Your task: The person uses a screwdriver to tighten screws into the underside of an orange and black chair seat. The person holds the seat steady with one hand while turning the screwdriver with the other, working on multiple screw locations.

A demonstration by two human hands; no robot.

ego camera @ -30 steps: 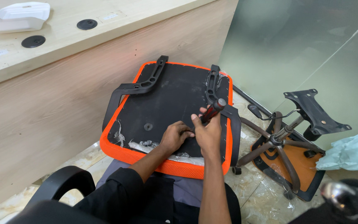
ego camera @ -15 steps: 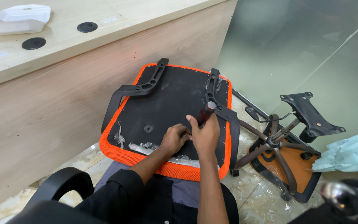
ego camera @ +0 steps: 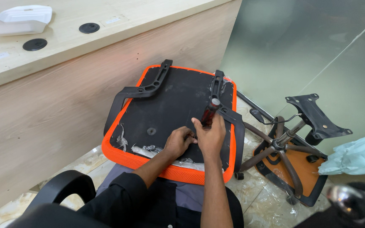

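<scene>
I see a long pale wooden desk (ego camera: 64, 97) filling the far left, with a white foam clamshell box (ego camera: 17, 20) sitting closed on its top at the far left corner, so I cannot tell what is in it. Near the middle, an upturned chair seat (ego camera: 170, 114), black underneath with an orange mesh rim, rests on the person's lap with two black armrest brackets lying across it. To the right, a wheeled chair base (ego camera: 281, 147) lies on the tiled floor over an orange panel, its black mounting plate tilted up. The right hand (ego camera: 210, 137) is clenched around a screwdriver (ego camera: 210, 112) with a dark red handle, held upright against the right side of the seat. The left hand (ego camera: 178, 142) is curled just beside it, fingertips touching the seat near the tool's tip; whether it pinches anything I cannot tell.
</scene>
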